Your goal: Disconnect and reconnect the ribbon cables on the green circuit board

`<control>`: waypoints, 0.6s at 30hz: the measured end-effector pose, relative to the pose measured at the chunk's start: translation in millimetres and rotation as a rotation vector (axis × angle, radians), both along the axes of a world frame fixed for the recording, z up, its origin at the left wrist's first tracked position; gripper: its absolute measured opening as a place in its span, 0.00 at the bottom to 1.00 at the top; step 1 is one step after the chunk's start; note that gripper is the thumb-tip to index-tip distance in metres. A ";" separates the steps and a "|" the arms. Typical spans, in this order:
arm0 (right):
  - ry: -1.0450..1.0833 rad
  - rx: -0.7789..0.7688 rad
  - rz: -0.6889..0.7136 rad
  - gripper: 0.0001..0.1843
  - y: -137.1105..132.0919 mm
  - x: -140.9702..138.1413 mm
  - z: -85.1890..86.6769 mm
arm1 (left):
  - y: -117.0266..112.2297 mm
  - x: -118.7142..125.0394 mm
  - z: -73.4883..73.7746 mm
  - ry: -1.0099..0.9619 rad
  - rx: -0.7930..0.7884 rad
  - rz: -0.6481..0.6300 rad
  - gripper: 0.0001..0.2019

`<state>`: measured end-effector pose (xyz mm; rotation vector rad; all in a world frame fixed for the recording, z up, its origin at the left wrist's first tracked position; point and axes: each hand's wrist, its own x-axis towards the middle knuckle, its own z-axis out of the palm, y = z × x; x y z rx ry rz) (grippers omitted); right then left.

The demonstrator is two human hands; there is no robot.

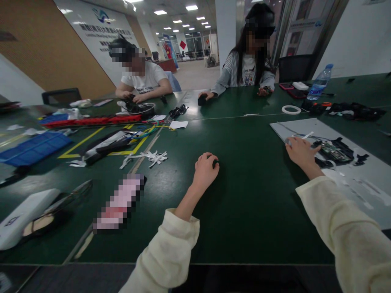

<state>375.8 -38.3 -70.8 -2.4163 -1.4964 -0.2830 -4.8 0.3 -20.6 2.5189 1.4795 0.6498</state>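
My left hand [206, 171] is raised over the middle of the green table, its fingers curled round a small black object [216, 164]. Most of that object is hidden, so its kind does not show. On the right, my right hand [302, 156] hovers at or touches a pale grey board [378, 207], fingers apart and thumb spread out. Beside the thumb lies a black device with a bare circuit board [334, 151]. A thin grey cable [285, 129] and a white strip [308, 135] lie by the fingertips.
Two people sit across the green table [244, 228]. A phone [120, 203], cut white strips [154, 158], a blue basket [36, 147] and a white case [26, 215] lie left. Far right are a tape roll [291, 110], a water bottle [320, 83] and black parts [356, 110].
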 end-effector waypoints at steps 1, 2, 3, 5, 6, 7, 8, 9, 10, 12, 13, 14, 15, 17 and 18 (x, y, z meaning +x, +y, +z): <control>0.003 -0.003 0.007 0.22 0.2 4.7 -0.8 | -0.3 -0.3 0.6 0.003 -0.003 -0.003 0.09; 0.007 -0.007 0.014 0.22 0.2 9.0 -1.3 | -0.8 -0.5 1.3 0.005 -0.006 -0.005 0.09; 0.013 -0.010 0.019 0.22 0.2 12.6 -1.7 | -1.3 -0.8 2.1 0.007 -0.008 -0.007 0.09; 0.024 -0.013 0.026 0.22 -0.1 17.7 -1.9 | -2.1 -1.1 3.8 0.008 -0.011 -0.016 0.10; 0.024 -0.010 0.027 0.22 -0.4 19.0 -1.9 | -2.3 -1.3 4.6 0.010 -0.008 -0.022 0.10; 0.017 -0.003 0.026 0.22 -0.9 19.6 -1.7 | -2.4 -1.4 5.4 0.015 -0.004 -0.027 0.10; 0.008 0.005 0.025 0.22 -1.5 19.6 -1.5 | -2.3 -1.4 6.1 0.023 0.001 -0.033 0.10; -0.005 0.012 0.027 0.22 -2.2 19.1 -1.2 | -2.1 -1.4 6.7 0.034 0.006 -0.036 0.10; -0.019 0.020 0.028 0.22 -3.0 18.3 -0.9 | -2.0 -1.3 7.3 0.046 0.010 -0.036 0.10; -0.040 0.031 0.027 0.22 -4.3 16.7 0.1 | -2.0 -0.7 8.2 0.073 0.011 -0.031 0.10; -0.043 0.030 0.024 0.22 -4.7 16.1 0.6 | -2.2 -0.2 8.6 0.087 0.007 -0.027 0.10; -0.044 0.030 0.019 0.22 -5.0 15.7 1.3 | -2.5 0.2 8.9 0.099 0.003 -0.023 0.10; -0.042 0.030 0.012 0.22 -5.0 15.5 1.9 | -2.9 0.7 9.2 0.109 -0.002 -0.021 0.10; -0.036 0.033 -0.011 0.22 -4.8 15.3 3.2 | -3.7 1.3 9.9 0.118 -0.007 -0.022 0.11; -0.034 0.036 -0.027 0.23 -4.7 15.3 3.8 | -3.9 1.4 10.3 0.120 -0.007 -0.027 0.11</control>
